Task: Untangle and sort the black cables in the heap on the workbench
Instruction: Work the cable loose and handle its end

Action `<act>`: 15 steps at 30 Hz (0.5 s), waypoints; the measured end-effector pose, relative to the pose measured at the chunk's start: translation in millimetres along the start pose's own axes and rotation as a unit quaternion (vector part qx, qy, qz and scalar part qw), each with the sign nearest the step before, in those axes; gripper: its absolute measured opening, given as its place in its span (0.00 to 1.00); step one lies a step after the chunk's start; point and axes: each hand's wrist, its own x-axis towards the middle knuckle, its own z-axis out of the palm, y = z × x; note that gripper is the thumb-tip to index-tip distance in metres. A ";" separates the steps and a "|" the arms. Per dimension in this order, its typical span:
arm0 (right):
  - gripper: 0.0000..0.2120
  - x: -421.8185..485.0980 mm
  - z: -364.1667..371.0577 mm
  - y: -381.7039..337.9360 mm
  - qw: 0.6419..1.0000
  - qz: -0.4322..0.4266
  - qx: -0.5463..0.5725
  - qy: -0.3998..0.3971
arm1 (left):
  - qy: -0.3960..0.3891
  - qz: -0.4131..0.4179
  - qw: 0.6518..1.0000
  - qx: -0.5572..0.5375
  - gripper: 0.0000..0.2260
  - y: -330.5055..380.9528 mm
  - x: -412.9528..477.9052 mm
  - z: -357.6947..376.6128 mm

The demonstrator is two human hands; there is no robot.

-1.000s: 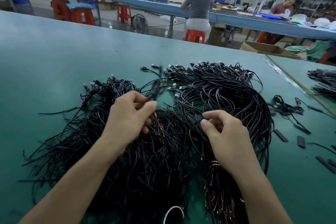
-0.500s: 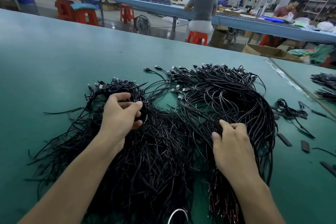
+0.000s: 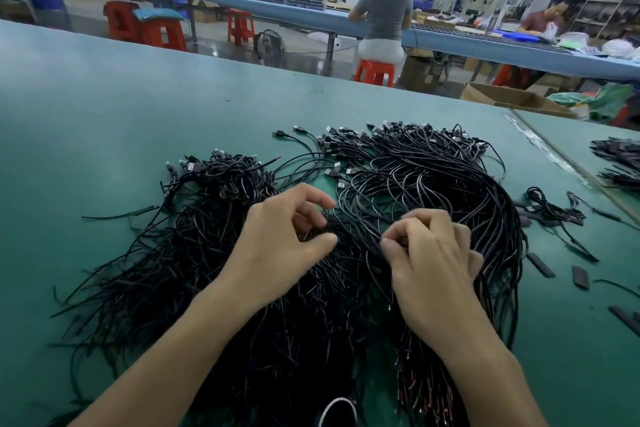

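Head cam: black cables [image 3: 450, 177] tangled, USB ends; L hand [image 3: 284, 250], R hand [image 3: 429, 263] pinching strands.

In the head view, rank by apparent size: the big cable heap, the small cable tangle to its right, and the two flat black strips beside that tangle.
1. big cable heap
2. small cable tangle
3. The two flat black strips look about alike, so unranked.
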 end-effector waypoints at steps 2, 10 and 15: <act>0.08 -2.5 -7.5 -14.4 0.991 -0.029 0.128 -0.018 | -0.052 0.050 0.995 0.071 0.25 0.4 -1.6 1.6; 0.07 -8.7 -19.8 -30.4 0.943 -0.078 0.312 -0.091 | -0.073 0.067 0.991 0.091 0.14 -4.3 1.0 4.4; 0.08 0.4 -24.4 -7.4 0.980 -0.008 0.191 0.062 | 0.145 0.008 0.988 -0.045 0.15 4.5 6.8 -9.3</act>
